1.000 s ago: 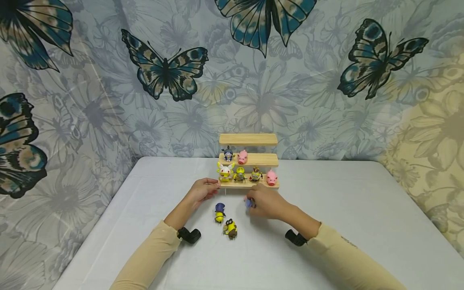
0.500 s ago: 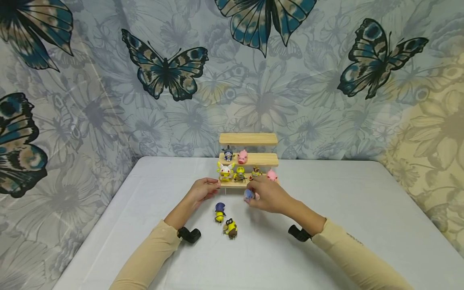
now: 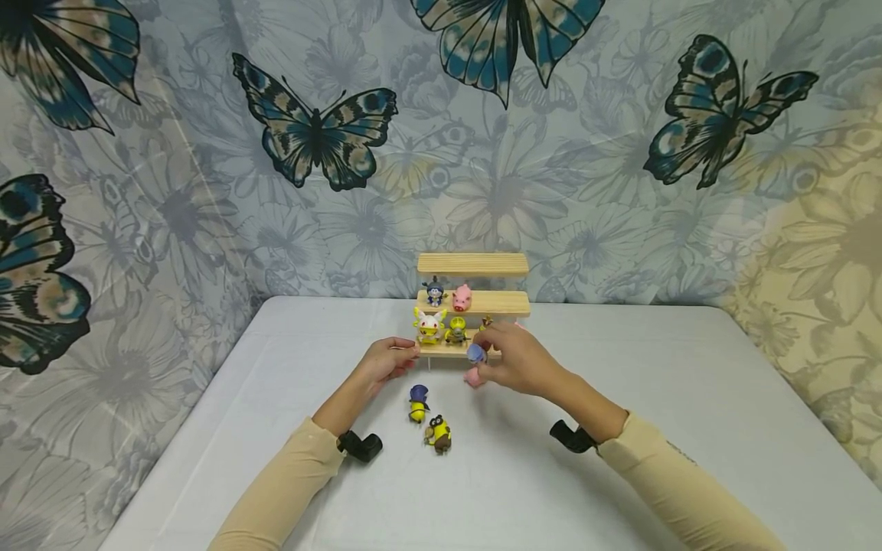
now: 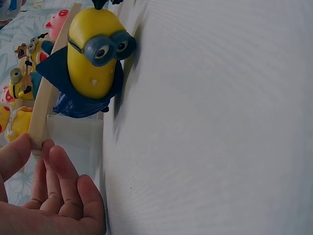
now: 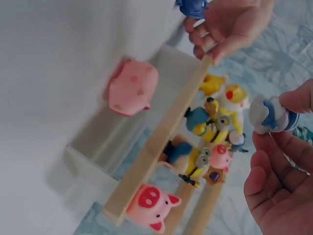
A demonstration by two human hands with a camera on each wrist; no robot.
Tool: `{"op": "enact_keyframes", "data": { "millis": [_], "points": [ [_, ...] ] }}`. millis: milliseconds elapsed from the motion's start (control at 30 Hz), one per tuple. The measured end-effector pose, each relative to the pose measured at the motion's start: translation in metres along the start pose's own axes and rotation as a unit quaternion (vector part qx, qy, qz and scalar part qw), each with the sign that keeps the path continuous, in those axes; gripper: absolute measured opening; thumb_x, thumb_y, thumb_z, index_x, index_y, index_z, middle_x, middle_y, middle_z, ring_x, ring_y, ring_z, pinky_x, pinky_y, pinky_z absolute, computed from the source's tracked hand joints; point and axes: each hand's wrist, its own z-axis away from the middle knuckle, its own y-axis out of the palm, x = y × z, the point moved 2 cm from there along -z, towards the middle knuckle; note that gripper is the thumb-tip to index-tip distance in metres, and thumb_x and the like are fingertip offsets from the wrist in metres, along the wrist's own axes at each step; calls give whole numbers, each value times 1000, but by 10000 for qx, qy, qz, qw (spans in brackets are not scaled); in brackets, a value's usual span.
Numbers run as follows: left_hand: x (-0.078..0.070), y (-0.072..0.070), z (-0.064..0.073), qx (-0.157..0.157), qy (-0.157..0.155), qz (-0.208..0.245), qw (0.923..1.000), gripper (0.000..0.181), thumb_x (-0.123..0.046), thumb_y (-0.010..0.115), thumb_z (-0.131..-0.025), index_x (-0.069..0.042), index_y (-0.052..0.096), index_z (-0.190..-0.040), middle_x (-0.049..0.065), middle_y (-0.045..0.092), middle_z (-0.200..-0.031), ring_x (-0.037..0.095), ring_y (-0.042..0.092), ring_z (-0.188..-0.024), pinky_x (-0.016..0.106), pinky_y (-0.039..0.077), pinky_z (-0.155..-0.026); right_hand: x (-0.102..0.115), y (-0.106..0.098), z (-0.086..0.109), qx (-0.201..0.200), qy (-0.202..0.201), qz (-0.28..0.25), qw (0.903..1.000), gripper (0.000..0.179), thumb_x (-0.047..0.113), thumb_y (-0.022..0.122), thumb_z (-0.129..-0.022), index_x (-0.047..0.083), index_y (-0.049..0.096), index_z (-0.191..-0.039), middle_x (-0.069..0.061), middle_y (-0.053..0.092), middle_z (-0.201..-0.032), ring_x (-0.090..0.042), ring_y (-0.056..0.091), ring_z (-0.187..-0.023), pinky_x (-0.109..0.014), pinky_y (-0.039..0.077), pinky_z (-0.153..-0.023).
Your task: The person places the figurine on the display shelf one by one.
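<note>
My left hand [image 3: 386,361] pinches the left end of the lowest board of a wooden display shelf [image 3: 475,265]. Between thumb and fingertips, my right hand [image 3: 521,358] holds a small blue-and-white figurine [image 5: 274,115] in front of that board. Below it, a pink pig figure [image 3: 474,377] lies on its side on the table, its underside showing in the right wrist view. A minion figure in a blue cape [image 4: 93,54] and a minion with a brown lower body [image 3: 438,435] lie nearer the front. My right hand partly hides the lowest board's right side.
On the lowest board stand a white-and-yellow horned figure [image 3: 429,327], minion figures [image 3: 456,330] and another pig [image 5: 152,203]. The middle board carries a dark blue figure [image 3: 434,292] and a pig [image 3: 462,298]. Clear supports [image 5: 93,164] hold the shelf. A butterfly-patterned cloth [image 3: 510,176] hangs behind.
My right hand has lifted the blue-and-white figurine up from the table toward the lowest board, bringing the loose pig into view beneath. My left hand has stayed on the board's end.
</note>
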Motion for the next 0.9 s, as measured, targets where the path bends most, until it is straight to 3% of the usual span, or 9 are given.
{"op": "enact_keyframes", "data": {
  "millis": [200,433,667,900],
  "points": [
    [0,1,0,31,14,-12,10000,31,-21,69,-91,-5,63,-118,1,74,-96,10,65,-79,24,49,-68,-4,-16,-1,-346,-61,-112,9993,16,9,72,-77,10,67,-92,1,61,-83,-19,53,-80,-30,44,-69],
    [-1,0,1,5,17,23,10000,31,-19,68,-92,-5,62,-119,1,73,-95,10,65,-79,24,49,-69,-12,-30,-4,-377,78,-251,9989,23,8,71,-78,5,69,-100,-3,65,-88,-23,57,-84,-33,46,-73],
    [-1,0,1,8,1,-9,10000,33,-21,69,-92,-5,62,-119,2,73,-98,11,65,-80,24,49,-69,-17,-41,-8,-497,271,-412,9975,20,6,69,-80,4,68,-100,-6,66,-93,-20,56,-84,-31,46,-70],
    [-1,0,1,-16,-18,6,10000,32,-21,69,-91,-5,63,-118,1,74,-96,10,65,-79,24,49,-69,-23,-47,-14,-481,474,-753,9949,17,8,70,-84,4,68,-100,-9,66,-95,-28,57,-86,-30,44,-69]
  ]
}}
